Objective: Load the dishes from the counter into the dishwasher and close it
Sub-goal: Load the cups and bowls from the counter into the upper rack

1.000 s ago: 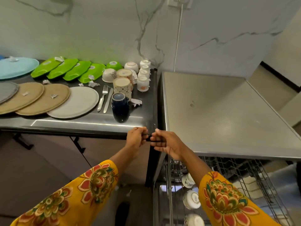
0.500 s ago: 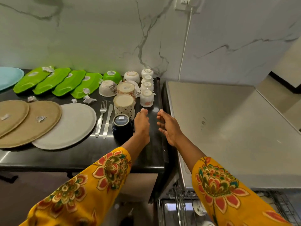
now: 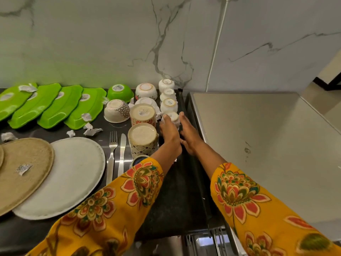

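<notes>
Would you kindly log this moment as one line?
left hand | right hand | cupping nearest small white cup | counter | not lifted

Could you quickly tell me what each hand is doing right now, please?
Left hand: open, fingers against the nearest small white cup.
Right hand: open, on the cup's other side; no firm grip yet.

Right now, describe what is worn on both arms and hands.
Both forearms wear loose mustard-yellow sleeves, the left sleeve and the right sleeve, printed with large red, green and teal flowers. The left hand and right hand are bare: no gloves, rings or bangles show.
</notes>
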`<state>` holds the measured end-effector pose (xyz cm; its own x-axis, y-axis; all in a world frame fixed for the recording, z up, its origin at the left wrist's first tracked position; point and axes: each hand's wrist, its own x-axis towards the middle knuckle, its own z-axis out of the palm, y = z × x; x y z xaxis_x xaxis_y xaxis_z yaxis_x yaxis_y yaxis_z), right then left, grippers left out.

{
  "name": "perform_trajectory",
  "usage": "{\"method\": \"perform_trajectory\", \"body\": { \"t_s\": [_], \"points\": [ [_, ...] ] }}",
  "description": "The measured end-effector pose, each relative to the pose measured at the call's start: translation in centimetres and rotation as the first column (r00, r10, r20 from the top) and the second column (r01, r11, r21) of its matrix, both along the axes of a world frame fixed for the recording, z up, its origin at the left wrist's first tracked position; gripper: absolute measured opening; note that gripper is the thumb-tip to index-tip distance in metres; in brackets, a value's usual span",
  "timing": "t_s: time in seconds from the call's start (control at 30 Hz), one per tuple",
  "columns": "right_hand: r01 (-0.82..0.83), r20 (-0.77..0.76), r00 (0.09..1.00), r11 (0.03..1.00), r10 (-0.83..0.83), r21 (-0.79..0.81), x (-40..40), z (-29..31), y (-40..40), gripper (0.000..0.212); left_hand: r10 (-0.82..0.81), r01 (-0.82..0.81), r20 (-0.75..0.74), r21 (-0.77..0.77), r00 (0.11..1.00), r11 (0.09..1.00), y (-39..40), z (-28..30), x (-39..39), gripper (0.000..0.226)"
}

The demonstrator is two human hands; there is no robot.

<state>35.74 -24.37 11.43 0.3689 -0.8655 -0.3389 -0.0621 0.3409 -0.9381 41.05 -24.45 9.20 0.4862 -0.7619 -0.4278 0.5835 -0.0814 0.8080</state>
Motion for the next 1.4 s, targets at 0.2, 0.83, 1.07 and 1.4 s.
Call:
{"method": "perform_trajectory", "body": {
  "t_s": [0.2, 0.83, 1.07, 1.4],
  "points": [
    [0.016, 0.018, 1.000, 1.000, -0.016, -0.016, 0.9, -0.6, -1.1, 0.036, 0.031, -0.032, 0.019, 0.028, 0.999, 0.999, -1.2, -0.5, 0.7, 0.047],
    [0.109, 0.034, 0.994, 0.994, -0.108, -0.030, -6.2, -0.5, 5.1, 0.030, -0.020, 0.023, -0.031, 0.097, 0.999, 0.995, 5.2, 0.1, -5.2, 0.051],
    [0.092, 0.018, 0.996, 0.993, -0.091, -0.077, -12.9, -0.1, 11.5, 0.031, 0.022, -0.019, -0.018, 0.125, 1.000, 0.992, 12.4, 0.4, -11.6, 0.056],
    [0.119, -0.017, 0.993, 0.990, -0.121, -0.077, -24.2, 1.1, 20.7, 0.032, -0.063, 0.067, -0.041, 0.104, 0.997, 0.992, 22.5, 1.5, -20.8, 0.048]
  ]
}}
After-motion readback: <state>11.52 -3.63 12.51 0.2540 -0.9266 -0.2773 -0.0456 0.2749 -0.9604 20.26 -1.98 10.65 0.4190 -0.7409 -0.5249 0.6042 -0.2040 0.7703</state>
